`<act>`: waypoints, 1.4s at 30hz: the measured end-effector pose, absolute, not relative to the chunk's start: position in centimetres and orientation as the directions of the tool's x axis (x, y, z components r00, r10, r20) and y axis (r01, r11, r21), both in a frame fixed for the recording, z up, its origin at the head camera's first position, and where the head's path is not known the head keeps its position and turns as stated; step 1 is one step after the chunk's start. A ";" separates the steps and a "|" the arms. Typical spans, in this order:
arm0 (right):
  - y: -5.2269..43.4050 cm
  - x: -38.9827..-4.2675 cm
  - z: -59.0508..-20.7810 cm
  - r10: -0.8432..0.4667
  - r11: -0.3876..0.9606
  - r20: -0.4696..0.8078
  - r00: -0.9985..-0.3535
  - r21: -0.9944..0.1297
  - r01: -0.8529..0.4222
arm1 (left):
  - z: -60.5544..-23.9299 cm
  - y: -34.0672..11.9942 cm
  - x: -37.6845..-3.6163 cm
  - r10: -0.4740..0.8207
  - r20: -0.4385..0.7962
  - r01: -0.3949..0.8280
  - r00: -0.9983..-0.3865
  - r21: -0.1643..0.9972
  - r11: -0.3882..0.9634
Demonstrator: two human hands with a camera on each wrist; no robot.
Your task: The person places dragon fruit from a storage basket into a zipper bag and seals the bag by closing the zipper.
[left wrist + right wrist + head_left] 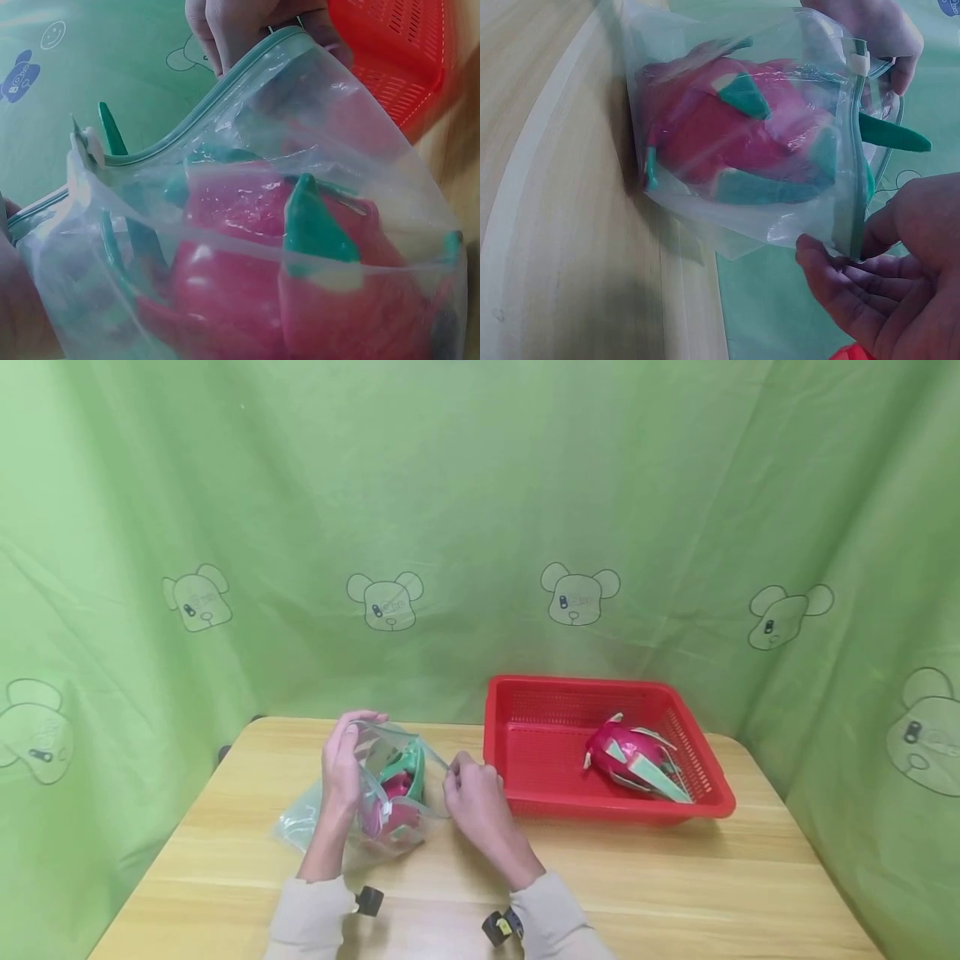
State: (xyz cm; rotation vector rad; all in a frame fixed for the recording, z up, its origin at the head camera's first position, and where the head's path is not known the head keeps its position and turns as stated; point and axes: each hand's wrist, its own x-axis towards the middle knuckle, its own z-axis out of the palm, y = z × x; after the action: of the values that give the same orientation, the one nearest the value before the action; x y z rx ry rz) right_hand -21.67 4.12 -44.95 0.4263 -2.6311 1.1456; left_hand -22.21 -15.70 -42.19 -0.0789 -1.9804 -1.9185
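Observation:
A clear zip bag point(311, 817) stands on the wooden table point(675, 877) with a pink, green-scaled dragon fruit point(396, 797) inside. My left hand point(347, 752) grips the left end of the bag's mouth, close to the white slider point(857, 58). My right hand point(457, 772) pinches the right end of the green zip strip point(853, 225). The mouth gapes open between the two hands, and one green scale point(892, 133) pokes out through it. In the left wrist view the dragon fruit point(247, 255) fills the bag point(390, 150), and the right hand's fingers point(240, 30) hold the far rim.
A red plastic basket point(600, 683) sits just right of my right hand and holds a second dragon fruit point(633, 762). A green cloth with bear prints point(480, 527) hangs behind and to both sides. The table's near edge lies below my sleeves.

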 end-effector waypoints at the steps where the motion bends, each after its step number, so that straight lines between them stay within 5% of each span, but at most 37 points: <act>1: 4.1 -21.7 -45.0 -0.167 0.646 0.330 -0.929 -0.675 -0.356 | -42.1 -15.7 -22.2 -0.221 0.308 0.301 -0.925 0.951 0.065; 42: 4.4 -23.3 -43.6 -0.143 0.510 0.418 -0.897 -0.746 -0.429 | -41.4 -15.4 -22.0 -0.256 0.398 0.374 -0.881 0.917 0.141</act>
State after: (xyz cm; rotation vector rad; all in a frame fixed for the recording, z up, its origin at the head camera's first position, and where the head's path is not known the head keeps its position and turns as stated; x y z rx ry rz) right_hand -23.34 4.44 -43.63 0.4794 -2.4531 1.3365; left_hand -22.04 -15.37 -41.43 -0.1127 -1.9587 -1.7897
